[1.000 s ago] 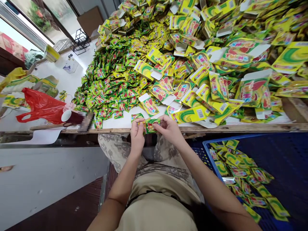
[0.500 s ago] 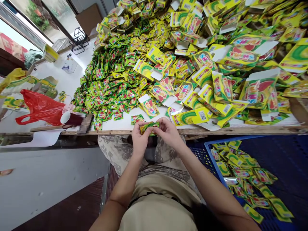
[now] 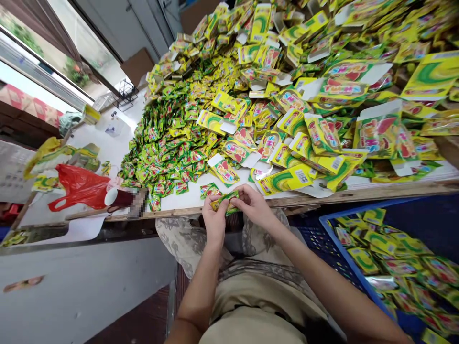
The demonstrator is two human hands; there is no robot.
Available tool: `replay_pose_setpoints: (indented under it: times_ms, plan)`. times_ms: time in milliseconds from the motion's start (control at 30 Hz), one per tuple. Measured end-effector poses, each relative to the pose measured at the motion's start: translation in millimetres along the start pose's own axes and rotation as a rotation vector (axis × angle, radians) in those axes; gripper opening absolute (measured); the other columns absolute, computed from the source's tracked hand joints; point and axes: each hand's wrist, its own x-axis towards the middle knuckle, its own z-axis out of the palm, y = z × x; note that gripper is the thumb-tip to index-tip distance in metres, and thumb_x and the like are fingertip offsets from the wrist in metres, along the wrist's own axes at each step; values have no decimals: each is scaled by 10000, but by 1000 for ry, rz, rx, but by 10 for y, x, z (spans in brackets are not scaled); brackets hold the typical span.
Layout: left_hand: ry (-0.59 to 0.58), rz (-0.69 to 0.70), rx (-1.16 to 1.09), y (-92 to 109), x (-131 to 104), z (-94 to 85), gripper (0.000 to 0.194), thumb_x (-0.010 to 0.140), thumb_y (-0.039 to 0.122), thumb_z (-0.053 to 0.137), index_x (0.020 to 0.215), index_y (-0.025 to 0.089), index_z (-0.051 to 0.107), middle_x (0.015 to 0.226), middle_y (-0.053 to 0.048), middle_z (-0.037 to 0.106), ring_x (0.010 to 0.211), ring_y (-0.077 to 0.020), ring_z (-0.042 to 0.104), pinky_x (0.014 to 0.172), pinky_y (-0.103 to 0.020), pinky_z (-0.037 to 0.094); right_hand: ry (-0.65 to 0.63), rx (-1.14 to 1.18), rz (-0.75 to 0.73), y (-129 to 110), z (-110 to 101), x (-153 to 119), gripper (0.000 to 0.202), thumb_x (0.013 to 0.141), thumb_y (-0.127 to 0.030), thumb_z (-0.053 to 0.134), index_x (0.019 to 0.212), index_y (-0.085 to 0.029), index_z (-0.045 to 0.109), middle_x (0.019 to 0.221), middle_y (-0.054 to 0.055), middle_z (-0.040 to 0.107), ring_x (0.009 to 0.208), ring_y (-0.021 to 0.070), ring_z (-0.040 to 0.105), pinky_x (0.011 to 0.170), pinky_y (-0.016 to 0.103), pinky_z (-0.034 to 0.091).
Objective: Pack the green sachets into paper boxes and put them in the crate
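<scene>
Together, left hand (image 3: 215,220) and right hand (image 3: 257,206) pinch a green-yellow packet (image 3: 231,196); blue crate (image 3: 333,253) at four o'clock.

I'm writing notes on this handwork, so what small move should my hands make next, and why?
I'd probably raise the small packet slightly: the left hand and right hand both pinch it, it appears right by the table's wooden edge, and their grip partly hides it.

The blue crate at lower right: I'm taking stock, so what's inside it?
Inside the blue crate lies a loose heap of yellow-and-green packs, overlapping one another. Whatever lies beneath the top packs is covered, and part of the crate runs out of the picture.
</scene>
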Motion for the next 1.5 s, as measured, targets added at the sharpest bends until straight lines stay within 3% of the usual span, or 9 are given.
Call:
replay_pose_setpoints:
  times_ms: [133, 300, 433, 533, 667, 967, 1133, 1300, 1500]
  plan:
    - [-16, -2, -83, -8, -27, 40, 259, 701, 316, 728, 767, 164, 529, 714, 36, 534, 667, -76, 510, 663, -197, 413, -33, -64, -43, -42, 60, -51, 305, 810, -398, 589, 1045, -205, 561, 964, 56, 646, 859, 195, 597, 779, 347, 485]
    - [-77, 56, -14, 42, -12, 93, 292, 771, 448, 657, 810, 176, 558, 794, 5, 559, 742, -107, 532, 710, -224, 430, -18, -195, -61, -61, -36, -72, 191, 813, -391, 565, 803, -201, 580, 810, 47, 679, 752, 206, 583, 718, 355, 480]
    - [-3, 143, 182, 45, 309, 120, 395, 869, 545, 466, 1035, 190, 517, 1046, -73, 567, 941, -159, 555, 823, -289, 448, 57, -173, -71, -70, -187, -38, 208, 783, -373, 598, 892, -197, 614, 939, 73, 694, 876, 238, 598, 825, 402, 465]
    - [65, 164, 474, -14, 639, 205, 550, 675, 483, 733, 1050, 170, 478, 1082, -116, 568, 995, -204, 566, 873, -336, 430, 89, -108, -80, -89, -255, -35, 205, 773, -383, 610, 875, -205, 613, 909, 59, 685, 857, 230, 596, 817, 392, 470]
    - [13, 59, 610, -78, 868, 360, 626, 603, 375, 804, 1079, 183, 446, 897, -69, 634, 849, -213, 622, 800, -344, 440, 114, -104, -48, -92, -341, -62, 212, 752, -409, 643, 783, -210, 576, 755, 16, 628, 708, 188, 551, 692, 336, 464]
    - [-246, 238, 505, -94, 610, 190, 296, 636, 307, 781, 822, 187, 585, 831, -24, 627, 752, -166, 595, 714, -284, 464, 196, -243, -172, -617, -679, 218, 205, 757, -391, 644, 827, -220, 555, 709, 7, 592, 634, 176, 531, 591, 295, 416]
    - [-425, 205, 334, -134, 507, 117, 293, 671, 323, 761, 892, 184, 628, 867, -40, 640, 802, -182, 612, 734, -304, 493, 48, -614, -374, -813, -620, 515, 102, 785, -283, 609, 860, -215, 598, 884, 64, 664, 851, 242, 604, 736, 328, 428]
    - [-367, 197, 338, -162, 449, 101, 273, 624, 341, 794, 811, 197, 657, 776, -18, 645, 775, -190, 601, 736, -318, 504, -86, -1067, -283, -852, -576, 623, 105, 808, -262, 599, 891, -202, 617, 866, 87, 667, 814, 255, 616, 647, 315, 387]
    - [-350, 121, 380, -181, 412, 92, 272, 619, 371, 791, 783, 197, 661, 743, -11, 650, 710, -174, 573, 692, -301, 493, -65, -1334, -252, -910, -453, 565, 169, 816, -249, 590, 970, -189, 627, 889, 123, 659, 748, 277, 644, 539, 323, 357]
